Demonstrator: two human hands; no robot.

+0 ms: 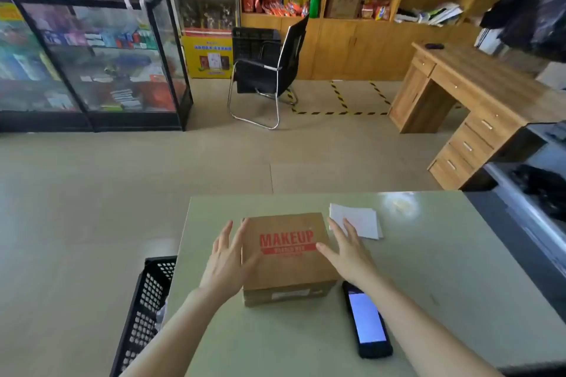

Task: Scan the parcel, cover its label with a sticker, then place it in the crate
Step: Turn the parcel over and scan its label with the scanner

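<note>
A pale green table is filling the lower middle of the view, its far edge running straight across and its left edge slanting down toward the person. A wide stretch of bare tabletop is lying open to the right of the things and in front of them, near the person.

Off the table's left edge, a black perforated crate is standing on the floor, its rim just beside the tabletop and lower than it.

The brown cardboard parcel, printed with "MAKEUP" in red, is sitting flat in the middle of the table, with a label showing on the side facing the person. The left hand is spreading its fingers along the parcel's left edge, appearing to touch it. The right hand is also spreading wide, hovering at the right edge, its thumb over the top corner; neither hand is gripping anything.

A black handheld scanner with a lit screen is lying just right of the parcel's near corner, partly under the right forearm. A small stack of white stickers is resting near the far edge, behind the right hand.
</note>
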